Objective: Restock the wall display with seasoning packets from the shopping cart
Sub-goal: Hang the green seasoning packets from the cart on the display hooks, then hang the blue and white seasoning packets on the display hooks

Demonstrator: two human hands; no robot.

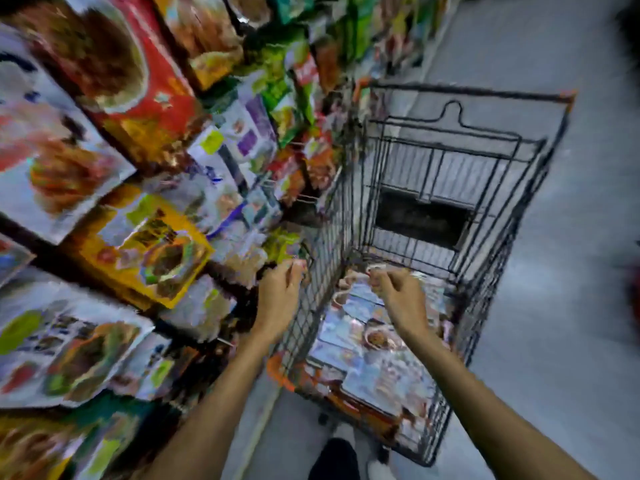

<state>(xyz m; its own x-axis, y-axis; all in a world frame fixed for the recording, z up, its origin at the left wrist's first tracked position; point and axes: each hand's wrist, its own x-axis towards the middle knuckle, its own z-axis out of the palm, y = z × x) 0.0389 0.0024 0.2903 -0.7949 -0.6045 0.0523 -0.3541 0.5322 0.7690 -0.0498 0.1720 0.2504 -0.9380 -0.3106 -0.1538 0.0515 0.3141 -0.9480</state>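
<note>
The left hand (pixel 282 287) sits in the middle of the frame, raised against the near top edge of the cart's left wall, just beside the display (pixel 145 237). Its fingers are curled. The picture is too blurred to tell whether they pinch anything or only touch the wire.

The right hand (pixel 398 289) hangs to the right of it, over the inside of the cart (pixel 330 230). Its fingers are curled as well, with the tips pointing to upper left. A pale shape shows at the fingertips, but I cannot tell whether the hand holds it. The two hands are near each other and do not touch.

The packets (pixel 374 341) lie in a loose heap on the cart's bottom at its near end, below and between the hands, pale blue with pictures of food. The far end of the cart's bottom is bare wire, and a black panel (pixel 422 220) shows there.

The display fills the left half of the frame, from lower left to top centre, hung thick with bags in red, yellow, white, green and purple. Thin pegs (pixel 304 199) stick out of it just left of the cart. The cart stands close along the display on a grey floor (pixel 571 271). An orange corner piece (pixel 277 372) marks its near left corner.

At the bottom centre a dark trouser leg (pixel 336 459) and a white shoe (pixel 379 469) show.
</note>
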